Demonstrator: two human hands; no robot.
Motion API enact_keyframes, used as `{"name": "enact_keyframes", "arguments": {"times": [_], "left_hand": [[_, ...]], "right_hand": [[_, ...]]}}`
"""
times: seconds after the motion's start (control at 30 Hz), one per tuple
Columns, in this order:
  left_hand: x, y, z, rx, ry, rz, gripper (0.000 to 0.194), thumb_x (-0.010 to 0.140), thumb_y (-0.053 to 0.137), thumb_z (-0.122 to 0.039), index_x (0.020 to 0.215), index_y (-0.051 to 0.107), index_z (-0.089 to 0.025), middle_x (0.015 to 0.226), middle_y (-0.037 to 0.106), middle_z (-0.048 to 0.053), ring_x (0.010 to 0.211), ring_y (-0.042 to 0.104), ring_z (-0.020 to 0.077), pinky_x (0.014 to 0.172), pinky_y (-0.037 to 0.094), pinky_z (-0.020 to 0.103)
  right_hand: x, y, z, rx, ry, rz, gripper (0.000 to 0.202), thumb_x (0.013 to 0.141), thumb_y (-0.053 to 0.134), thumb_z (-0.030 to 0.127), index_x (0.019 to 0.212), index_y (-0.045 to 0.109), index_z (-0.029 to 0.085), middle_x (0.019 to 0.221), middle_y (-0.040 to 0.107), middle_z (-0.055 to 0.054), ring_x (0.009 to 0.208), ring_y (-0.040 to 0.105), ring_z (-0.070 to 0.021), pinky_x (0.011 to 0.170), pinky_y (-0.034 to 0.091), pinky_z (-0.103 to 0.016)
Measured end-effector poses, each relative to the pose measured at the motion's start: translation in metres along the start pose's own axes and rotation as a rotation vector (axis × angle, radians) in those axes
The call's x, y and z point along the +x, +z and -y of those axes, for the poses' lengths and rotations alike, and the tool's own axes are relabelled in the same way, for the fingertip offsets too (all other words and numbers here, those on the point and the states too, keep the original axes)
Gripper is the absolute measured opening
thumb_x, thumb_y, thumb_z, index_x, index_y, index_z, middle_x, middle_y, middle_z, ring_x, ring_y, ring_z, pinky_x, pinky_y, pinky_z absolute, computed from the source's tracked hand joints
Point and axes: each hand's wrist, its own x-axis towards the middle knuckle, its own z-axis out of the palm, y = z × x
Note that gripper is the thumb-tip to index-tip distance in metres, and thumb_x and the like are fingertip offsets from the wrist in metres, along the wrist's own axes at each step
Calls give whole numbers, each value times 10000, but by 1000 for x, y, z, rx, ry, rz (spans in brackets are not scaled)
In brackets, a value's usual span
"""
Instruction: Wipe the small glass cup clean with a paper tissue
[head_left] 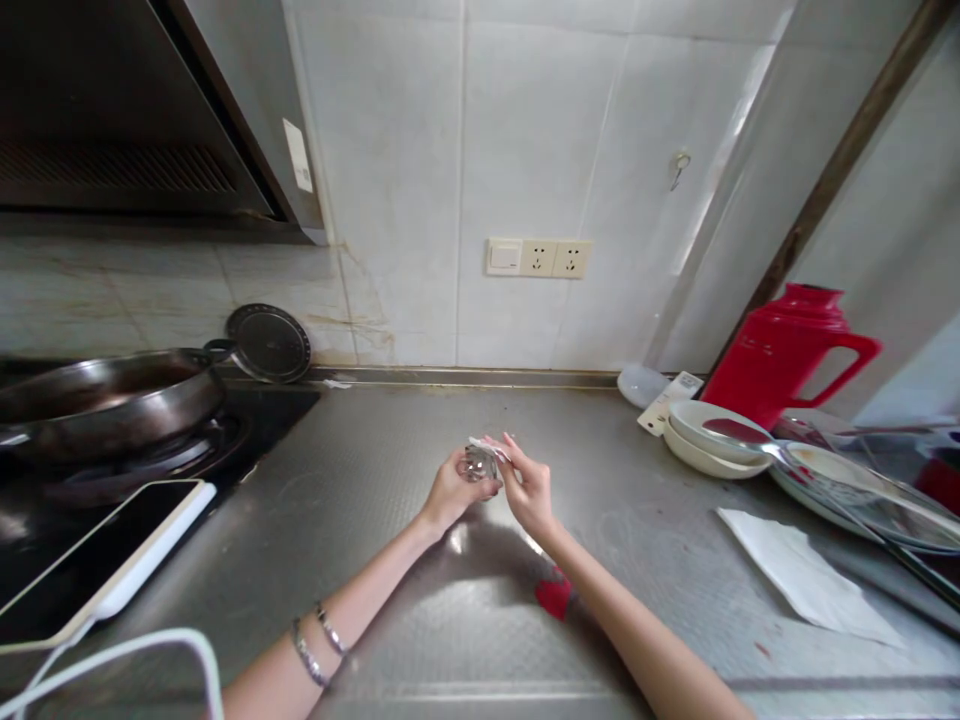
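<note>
Over the middle of the steel counter (390,600), my left hand (450,490) is closed around a small clear glass (477,465); its full shape is partly covered by my fingers. My right hand (531,492) meets it from the other side, fingers pinching a thin white tissue (489,447) against the rim. One or two of the right fingers stick up. Below, beside my right forearm, lies a small red piece (553,596) that I cannot make out.
At left, a pan (112,400) sits on the stove, with a phone (105,560) and white cable in front. To the right are a red thermos (780,350), stacked bowls (712,455), plates with utensils, and a folded white paper towel (802,575). A tiled wall stands behind.
</note>
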Motion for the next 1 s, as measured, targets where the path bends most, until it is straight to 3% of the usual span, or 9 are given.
{"name": "enact_keyframes", "arguments": {"times": [0.17,0.3,0.47,0.53,0.63,0.77,0.9,1.0], "left_hand": [[1,-1,-3,-5,-20,-1,514,594,810,-351,1019,618,-135,881,706,55,796,655,181,713,509,286],[2,-3,-7,-11,-14,-1,528,579,817,-365,1006,618,-126,873,706,62,780,654,178,701,508,278],[5,-6,-12,44,-2,-83,560,526,835,-343,980,600,-114,826,692,58,728,646,168,672,509,280],[6,-7,-11,100,25,-93,585,508,840,-319,999,594,-116,859,691,68,762,646,177,697,510,287],[6,-7,-6,248,86,-60,589,525,833,-294,1039,598,-128,930,693,80,831,641,187,755,502,287],[5,-5,3,365,115,-12,579,556,816,-301,1070,597,-148,943,698,66,844,643,191,746,501,273],[4,-5,5,404,122,-14,527,568,794,-297,1029,599,-132,902,702,60,813,645,185,706,498,253],[2,-5,2,445,120,-11,481,575,769,-269,1002,598,-131,862,699,43,763,633,170,664,486,239]], "right_hand": [[-4,4,3,19,43,-26,257,910,480,238,1059,688,256,1046,716,-22,991,674,-238,997,465,-476],[-7,6,6,-25,133,-90,236,895,503,283,932,729,224,868,750,-21,945,690,-263,816,572,-384],[-4,2,5,-66,171,-102,252,882,522,309,880,737,176,793,746,-48,715,720,-243,612,567,-299],[-1,-2,4,-77,159,-129,238,878,527,296,897,733,178,819,746,-56,737,721,-246,633,569,-304],[6,-7,2,-87,89,-127,226,883,505,254,923,724,215,864,746,-46,944,690,-268,790,568,-363],[12,-8,-1,-79,-20,64,311,878,444,168,1040,691,265,1023,722,-17,1043,651,-237,1012,452,-462],[13,-6,-4,-60,-71,227,408,866,399,105,1155,634,271,1080,704,-11,1052,647,-213,1050,418,-462],[11,-7,-5,-66,-151,270,435,868,379,79,1187,608,265,1097,697,-23,1032,655,-199,1057,410,-468]]}}
